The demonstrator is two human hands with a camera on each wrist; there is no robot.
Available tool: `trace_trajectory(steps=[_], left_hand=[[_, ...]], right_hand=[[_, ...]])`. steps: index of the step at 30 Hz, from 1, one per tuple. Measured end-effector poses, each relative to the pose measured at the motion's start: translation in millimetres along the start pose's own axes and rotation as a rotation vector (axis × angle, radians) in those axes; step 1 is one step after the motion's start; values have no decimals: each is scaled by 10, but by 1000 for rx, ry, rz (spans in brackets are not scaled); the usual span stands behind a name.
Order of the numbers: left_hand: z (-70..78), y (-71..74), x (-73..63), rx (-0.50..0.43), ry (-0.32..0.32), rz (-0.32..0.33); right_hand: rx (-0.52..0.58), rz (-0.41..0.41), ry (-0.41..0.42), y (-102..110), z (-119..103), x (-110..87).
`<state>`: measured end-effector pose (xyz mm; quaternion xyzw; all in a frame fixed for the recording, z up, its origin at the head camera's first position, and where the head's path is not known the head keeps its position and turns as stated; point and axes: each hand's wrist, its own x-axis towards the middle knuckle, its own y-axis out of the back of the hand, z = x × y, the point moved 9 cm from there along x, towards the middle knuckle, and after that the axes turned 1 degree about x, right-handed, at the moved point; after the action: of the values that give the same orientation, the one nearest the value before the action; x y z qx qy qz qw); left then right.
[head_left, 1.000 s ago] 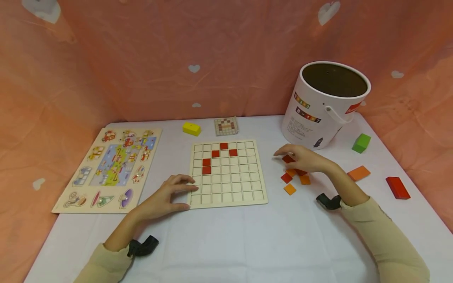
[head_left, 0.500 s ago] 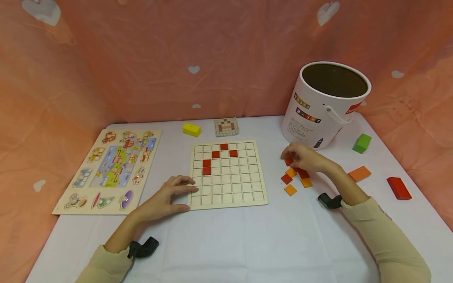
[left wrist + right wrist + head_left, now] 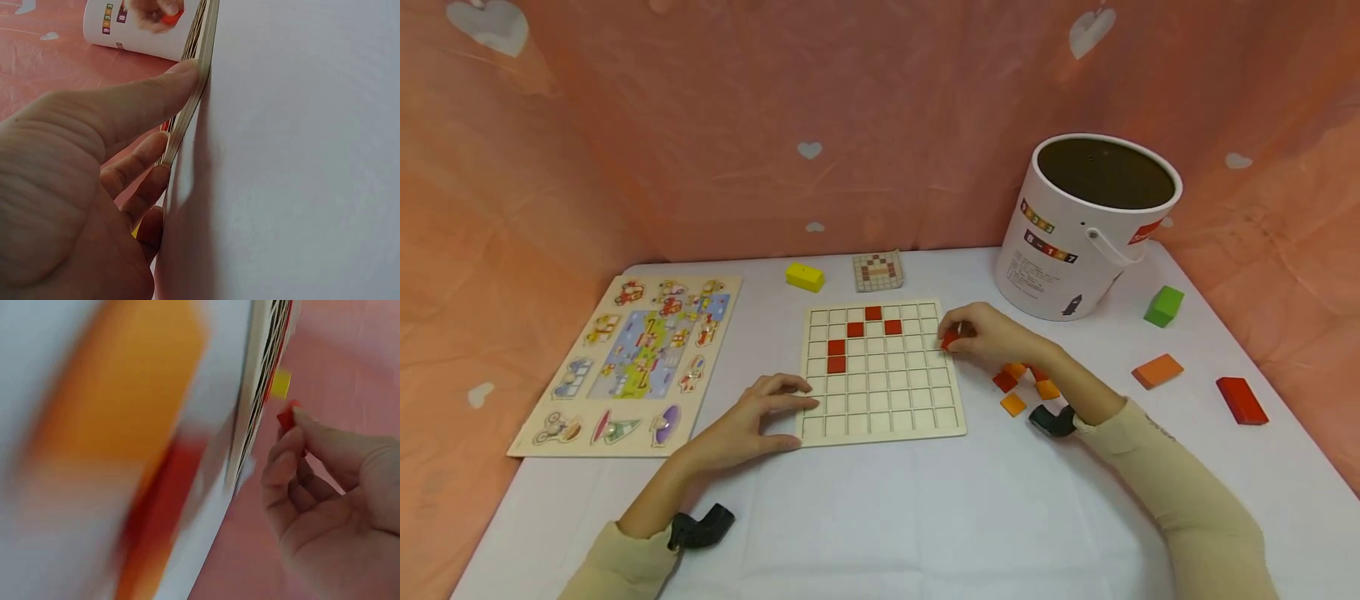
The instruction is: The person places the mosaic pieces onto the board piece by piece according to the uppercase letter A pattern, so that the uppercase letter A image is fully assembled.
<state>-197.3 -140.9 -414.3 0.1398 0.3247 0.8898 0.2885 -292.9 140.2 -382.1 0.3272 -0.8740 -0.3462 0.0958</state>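
My right hand [image 3: 988, 333] pinches a red square tile [image 3: 286, 417] between thumb and fingers, above the right edge of a wooden grid board [image 3: 880, 408]. Several red tiles [image 3: 837, 364] sit in cells in the board's upper left part. At the board's lower left, my left hand [image 3: 741, 421] rests with its fingers spread; in the left wrist view its thumb and fingertips touch the board's edge [image 3: 201, 69]. A small loose pile of orange tiles [image 3: 1013, 405] and red tiles lies under my right forearm, partly hidden by it.
Behind the board lie a pattern card [image 3: 878, 272] and a yellow block [image 3: 805, 277]. A picture puzzle [image 3: 542, 392] lies at left. At right stand a white bucket [image 3: 1037, 267] and a green block [image 3: 1164, 306], with an orange block [image 3: 1157, 371] and red block [image 3: 1242, 400] nearer.
My right hand has picked a red tile from the pile and carried it left to the board's right edge. The left hand has stayed in place.
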Motion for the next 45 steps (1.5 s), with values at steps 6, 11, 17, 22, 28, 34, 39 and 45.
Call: trace_trajectory(steps=[6, 11, 17, 22, 28, 34, 39, 45], left_hand=[[-3, 6, 1, 3, 11, -3], [-8, 10, -2, 4, 21, -8], [-4, 10, -4, 2, 10, -5], [-4, 18, -8, 3, 8, -2], [-21, 11, -4, 3, 19, -7], [-32, -21, 1, 18, 30, -20], [-25, -14, 0, 22, 16, -15], [-12, 1, 5, 16, 8, -11]], right_hand=[[80, -130, 142, -478, -522, 444], [126, -232, 169, -823, -818, 670], [92, -269, 148, -1020, -930, 749], [-36, -198, 191, -995, -962, 693], [-446, -93, 235, -955, -1025, 434], [-645, -233, 199, -1144, -963, 107], [-649, -274, 206, -1240, -916, 79], [-649, -283, 233, -1252, -934, 129]])
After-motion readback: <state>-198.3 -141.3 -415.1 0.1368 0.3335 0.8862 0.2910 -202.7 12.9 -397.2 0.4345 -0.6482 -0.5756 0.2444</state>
